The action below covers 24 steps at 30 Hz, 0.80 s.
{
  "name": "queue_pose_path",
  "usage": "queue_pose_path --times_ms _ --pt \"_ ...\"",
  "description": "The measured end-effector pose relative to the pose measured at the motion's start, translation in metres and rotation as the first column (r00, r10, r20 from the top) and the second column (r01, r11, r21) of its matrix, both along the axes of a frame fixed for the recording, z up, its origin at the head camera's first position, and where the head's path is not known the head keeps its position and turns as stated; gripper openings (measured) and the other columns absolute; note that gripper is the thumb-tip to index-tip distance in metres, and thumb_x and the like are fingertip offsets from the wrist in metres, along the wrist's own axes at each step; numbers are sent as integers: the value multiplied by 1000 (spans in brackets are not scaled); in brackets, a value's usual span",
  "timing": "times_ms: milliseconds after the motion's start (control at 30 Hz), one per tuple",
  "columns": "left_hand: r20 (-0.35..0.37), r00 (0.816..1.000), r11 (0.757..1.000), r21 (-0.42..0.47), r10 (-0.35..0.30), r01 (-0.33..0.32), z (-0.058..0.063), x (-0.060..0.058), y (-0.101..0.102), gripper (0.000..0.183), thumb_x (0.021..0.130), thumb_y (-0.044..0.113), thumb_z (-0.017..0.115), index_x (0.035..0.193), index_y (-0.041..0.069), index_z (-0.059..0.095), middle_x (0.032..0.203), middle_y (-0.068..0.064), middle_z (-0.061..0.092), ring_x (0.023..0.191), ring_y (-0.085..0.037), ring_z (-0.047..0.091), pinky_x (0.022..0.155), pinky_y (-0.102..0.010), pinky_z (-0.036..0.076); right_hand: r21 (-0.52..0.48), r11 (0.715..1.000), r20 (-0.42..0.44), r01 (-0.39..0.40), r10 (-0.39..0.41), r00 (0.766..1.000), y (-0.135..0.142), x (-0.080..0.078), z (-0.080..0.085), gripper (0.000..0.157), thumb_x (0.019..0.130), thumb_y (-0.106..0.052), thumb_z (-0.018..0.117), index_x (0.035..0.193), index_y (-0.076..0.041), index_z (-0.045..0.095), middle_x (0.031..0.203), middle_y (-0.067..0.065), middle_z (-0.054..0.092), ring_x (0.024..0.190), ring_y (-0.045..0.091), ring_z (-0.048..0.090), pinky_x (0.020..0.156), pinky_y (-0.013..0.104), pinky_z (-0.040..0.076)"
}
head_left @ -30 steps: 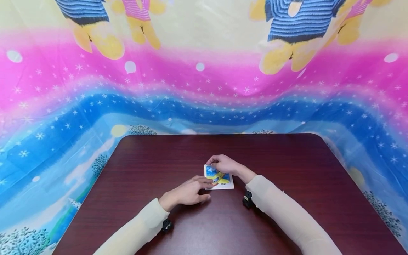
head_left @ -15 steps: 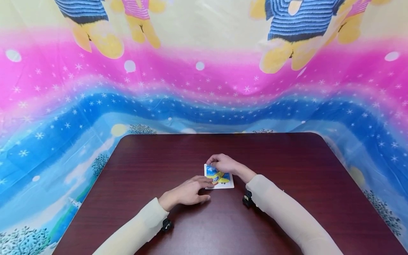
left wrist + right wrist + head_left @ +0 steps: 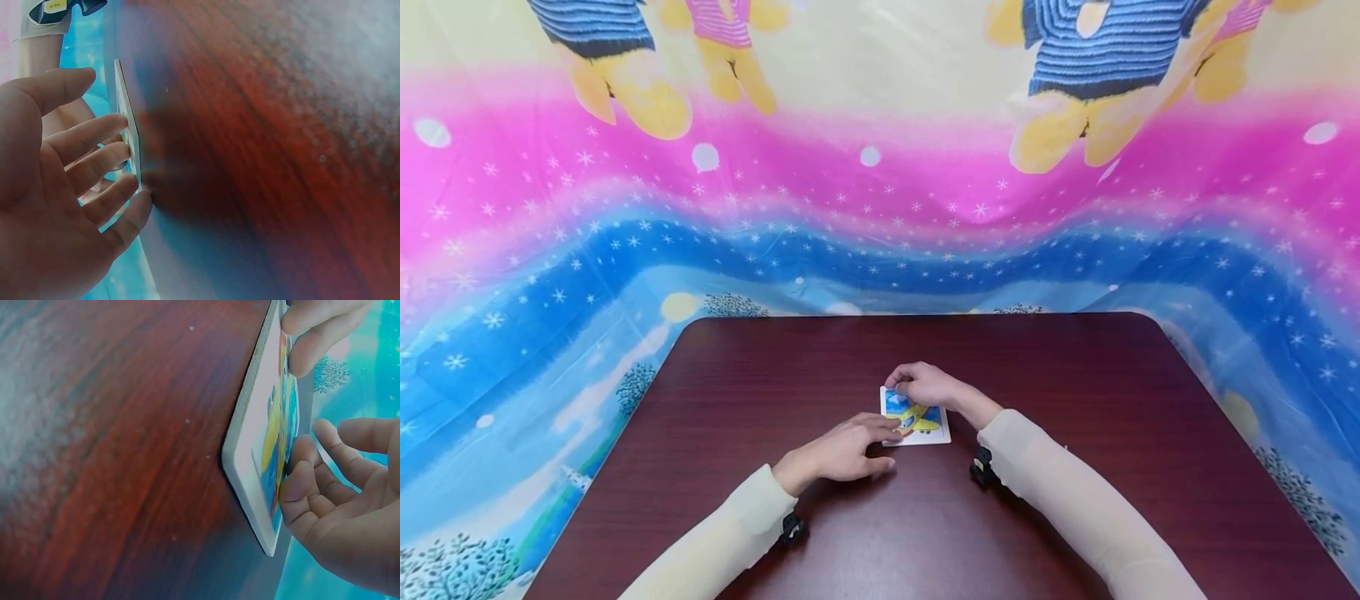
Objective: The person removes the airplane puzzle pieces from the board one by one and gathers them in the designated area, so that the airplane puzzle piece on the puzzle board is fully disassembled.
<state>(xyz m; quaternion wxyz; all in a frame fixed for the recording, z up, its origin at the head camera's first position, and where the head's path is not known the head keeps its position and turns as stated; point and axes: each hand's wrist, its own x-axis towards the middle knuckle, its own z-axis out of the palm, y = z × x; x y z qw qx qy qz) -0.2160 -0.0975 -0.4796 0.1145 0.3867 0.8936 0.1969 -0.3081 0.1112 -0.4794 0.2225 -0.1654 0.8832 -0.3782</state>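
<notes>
A small square picture board (image 3: pixel 934 435) with a white border lies on the table. Its picture shows a yellow airplane against blue sky. My left hand (image 3: pixel 842 450) reaches in from the left, fingers extended over the board's near left part, thumb held apart. In the left wrist view, the left fingertips (image 3: pixel 125 150) meet the board's edge and face. Over the board's far side is my right hand (image 3: pixel 928 387), fingers loosely bent. The right wrist view shows the right fingers (image 3: pixel 297 487) touching the picture, with nothing visible between thumb and index finger. The right hand covers part of the picture.
The dark red-brown table (image 3: pixel 760 367) extends around the board on all sides. Behind it hangs a colourful cloth (image 3: pixel 880 200) with bears and snowflakes. A black wrist camera (image 3: pixel 982 468) sits under the right cuff, another black camera (image 3: pixel 793 528) under the left.
</notes>
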Motion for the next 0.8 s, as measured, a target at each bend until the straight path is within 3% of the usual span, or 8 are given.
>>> queue_pose_path --times_ms 267,567,800 --pt "0 1000 1000 -11 -2 2 0 -1 0 45 96 33 65 135 13 63 153 -5 49 145 -27 41 117 -46 36 14 1000 -33 -6 6 999 0 0 1 23 102 -16 50 114 -15 70 111 5 67 83 17 58 73 29 48" --pt "19 1000 1000 -16 3 -3 2 1 0 44 96 32 64 136 13 62 154 -5 48 146 -27 40 118 -47 35 0 1000 15 -7 7 1000 -1 -1 1 25 103 -15 48 118 -16 68 118 6 66 94 18 59 77 30 47" --pt "19 1000 1000 -13 3 -3 2 1 0 44 96 32 64 136 13 63 154 -6 48 145 -27 40 118 -47 35 -33 999 59 11 -10 998 -1 -2 -1 26 103 -13 48 120 -15 68 120 7 64 93 19 58 75 29 48"
